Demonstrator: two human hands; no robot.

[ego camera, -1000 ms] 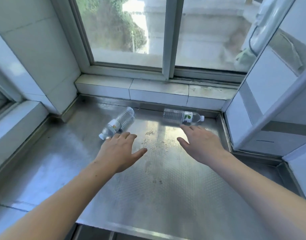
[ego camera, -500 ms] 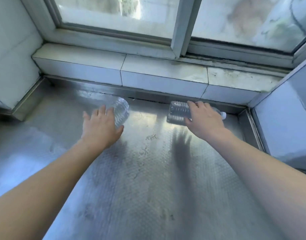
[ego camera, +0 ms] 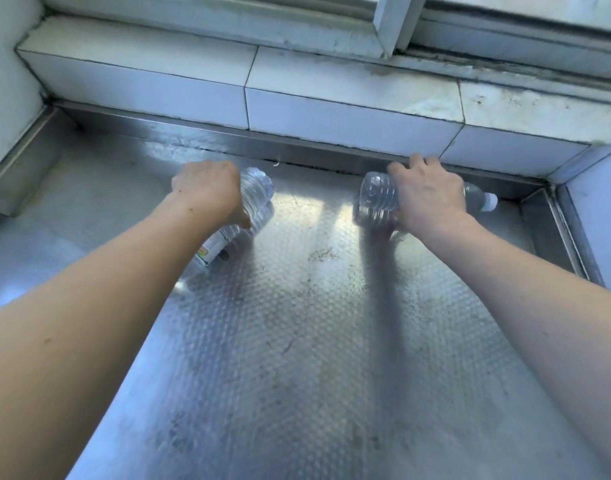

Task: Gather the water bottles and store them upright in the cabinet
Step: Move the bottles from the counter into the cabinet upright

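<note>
Two bottles lie on the steel counter [ego camera: 331, 341]: my left hand [ego camera: 207, 192] curls over the left bottle [ego camera: 253, 195], my right hand [ego camera: 428, 195] wraps the right bottle [ego camera: 378, 195]. I'd squeeze mid-body and lift level before turning them upright.

A textured steel countertop [ego camera: 314, 341] is seen across the lower view, marked with dull smudges and bright reflections. Its raised steel rim [ego camera: 297, 147] is set against a white tiled ledge [ego camera: 331, 98] made of several tiles with stained joints. Above the ledge, a grimy window frame [ego camera: 387, 26] is mounted.
</note>
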